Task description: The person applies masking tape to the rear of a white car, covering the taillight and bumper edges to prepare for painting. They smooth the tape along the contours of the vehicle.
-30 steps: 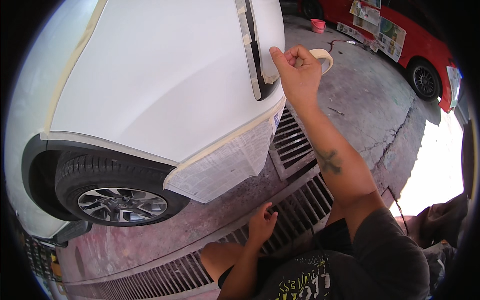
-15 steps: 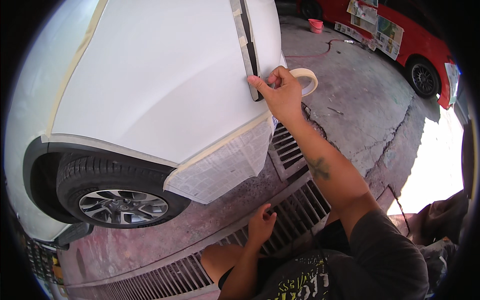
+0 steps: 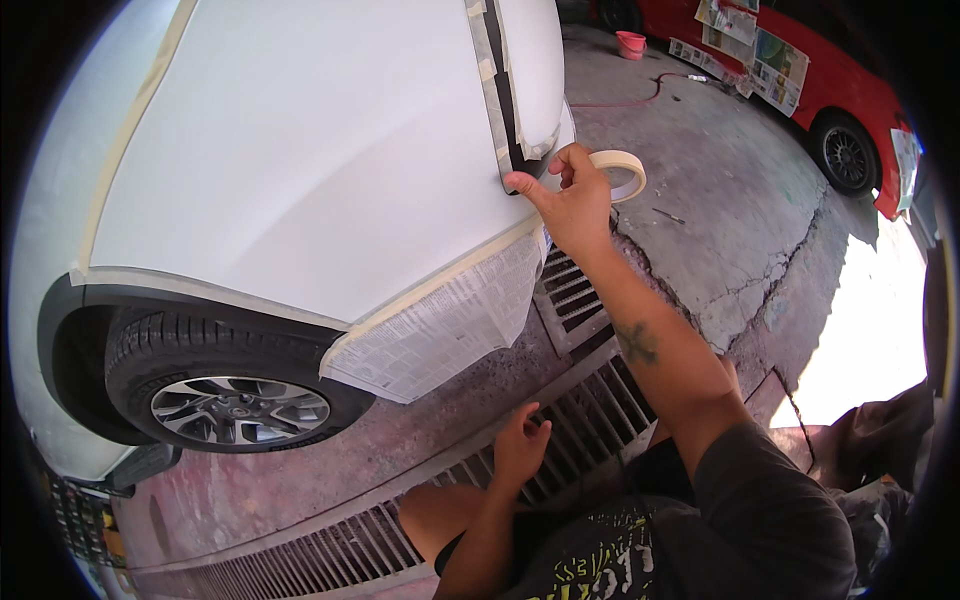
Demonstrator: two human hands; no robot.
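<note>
My right hand (image 3: 577,208) reaches up to the white car body panel (image 3: 310,150), with its thumb at the lower end of a dark slot (image 3: 502,85) edged with pale masking tape. From behind its curled fingers sticks out a roll of masking tape (image 3: 628,160), which the hand appears to hold; the fingertips are partly hidden. Low down, by my bent knee, is my left hand (image 3: 520,450), its fingers loosely bent with thumb and forefinger apart. I see nothing in it. Newspaper (image 3: 440,325) hangs taped along the panel's lower edge.
A car wheel (image 3: 240,410) sits under the arch at left. Metal floor grating (image 3: 590,425) runs below me. Farther off are a red bucket (image 3: 631,45), a red hose (image 3: 655,92) and a red car (image 3: 860,90) with newspaper on it. Cracks cross the concrete floor.
My right hand and the tape roll have moved slightly down and to the right. The thumb stays by the slot's lower end. My left hand has hardly moved. The view has shifted slightly.
</note>
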